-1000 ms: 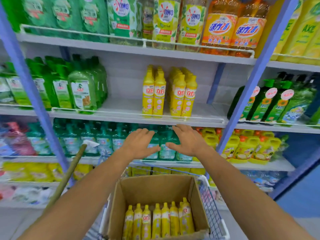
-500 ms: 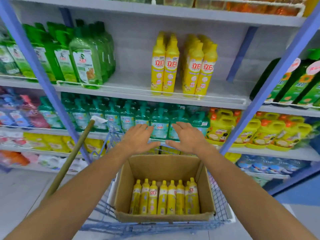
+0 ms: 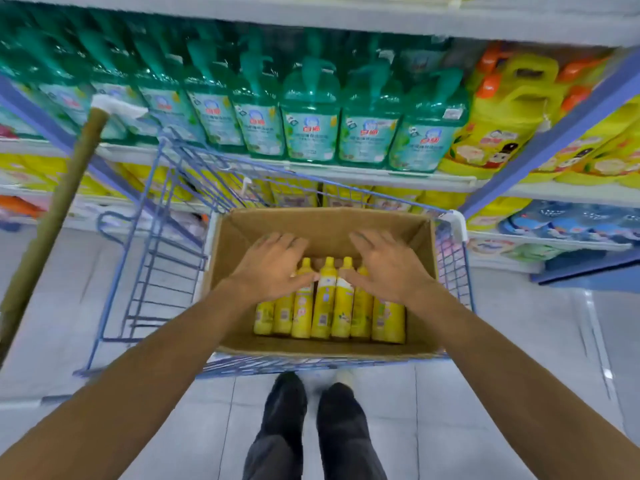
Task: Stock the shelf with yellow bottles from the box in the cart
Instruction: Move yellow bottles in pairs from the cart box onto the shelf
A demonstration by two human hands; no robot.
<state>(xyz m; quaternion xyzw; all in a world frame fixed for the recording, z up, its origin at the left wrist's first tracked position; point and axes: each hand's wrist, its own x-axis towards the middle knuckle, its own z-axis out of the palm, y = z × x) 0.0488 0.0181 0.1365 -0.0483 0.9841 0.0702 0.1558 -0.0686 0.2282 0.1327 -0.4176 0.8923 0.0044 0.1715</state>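
Note:
A brown cardboard box [image 3: 322, 221] stands open in the blue wire cart [image 3: 166, 237]. Several yellow bottles [image 3: 322, 306] lie side by side in its bottom, caps pointing away from me. Both my hands reach down into the box over the bottles' upper ends. My left hand [image 3: 273, 268] is spread, fingers straight, over the left bottles. My right hand [image 3: 388, 268] is spread the same way over the right bottles. Neither hand holds a bottle. The shelf row with the yellow bottles is out of view above.
Teal pump bottles [image 3: 311, 112] fill the shelf right behind the cart, with big yellow jugs [image 3: 502, 116] to their right. A wooden broom handle [image 3: 55, 220] leans at the left. A blue shelf post [image 3: 554, 133] slants at the right. My shoes [image 3: 311, 403] stand on the tiled floor.
My view has tilted down from the shelf to the cart. Both hands have dropped from above the box's far edge down into the box, over the bottles.

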